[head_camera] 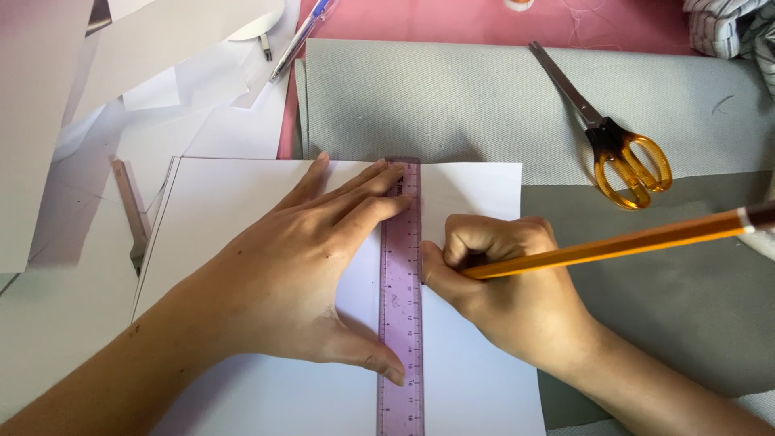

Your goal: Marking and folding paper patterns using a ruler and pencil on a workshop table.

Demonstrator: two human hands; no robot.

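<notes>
Two hands on the job: the left hand point(303, 274) is pressed flat on a purple ruler point(401, 323) lying upright across the white paper point(476, 379). The right hand point(504, 291) is closed around an orange pencil point(613, 242), tip at the ruler's right edge. Orange-handled scissors point(622, 149) sit well apart on grey fabric point(452, 97).

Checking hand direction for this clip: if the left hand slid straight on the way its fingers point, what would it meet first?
The left hand points up and right; its fingertips already lie on the translucent purple plastic ruler. Beyond that comes bare white paper sheet, then grey fabric.
</notes>
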